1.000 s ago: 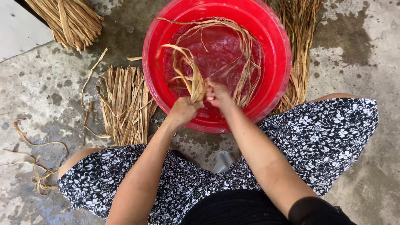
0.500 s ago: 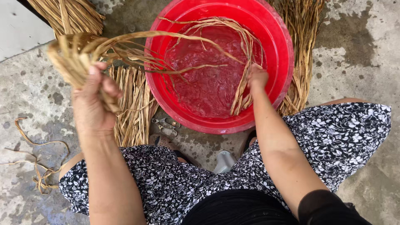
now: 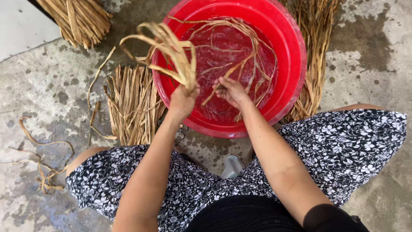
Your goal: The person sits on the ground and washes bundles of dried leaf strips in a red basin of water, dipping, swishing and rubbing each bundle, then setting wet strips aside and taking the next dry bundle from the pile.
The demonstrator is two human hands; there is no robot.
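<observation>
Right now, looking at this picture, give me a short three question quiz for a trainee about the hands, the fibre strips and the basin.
1. True or false: the left hand grips a looped bunch of fibre strips above the rim of the red basin.
2. Which hand reaches among the wet strips in the basin?
A. left hand
B. right hand
3. Fill in: the flat pile of dry strips lies on the ____ beside the basin.

Key: 1 true; 2 B; 3 floor.
</observation>
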